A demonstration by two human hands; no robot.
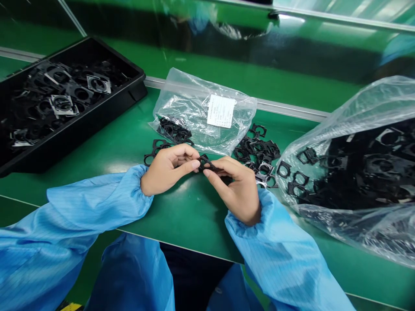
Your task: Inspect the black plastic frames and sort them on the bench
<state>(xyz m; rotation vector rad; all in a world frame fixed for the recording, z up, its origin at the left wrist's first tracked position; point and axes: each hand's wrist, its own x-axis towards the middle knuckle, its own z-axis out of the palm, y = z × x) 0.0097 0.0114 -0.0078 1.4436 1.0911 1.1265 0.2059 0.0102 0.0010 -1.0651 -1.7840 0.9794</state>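
Observation:
My left hand [168, 169] and my right hand [235, 185] meet over the green table [181, 211], both in blue sleeves. Between their fingertips they pinch a small black plastic frame part [205, 163]. Both hands are closed on it. Just behind my left hand lie a few loose black ring parts [155, 149]. A heap of black parts [257, 151] lies behind my right hand.
A black tray [81, 125] full of black and silver frame parts stands at the left. A clear labelled bag [201, 108] with a few parts lies behind the hands. A large clear bag [356, 172] full of black parts fills the right side.

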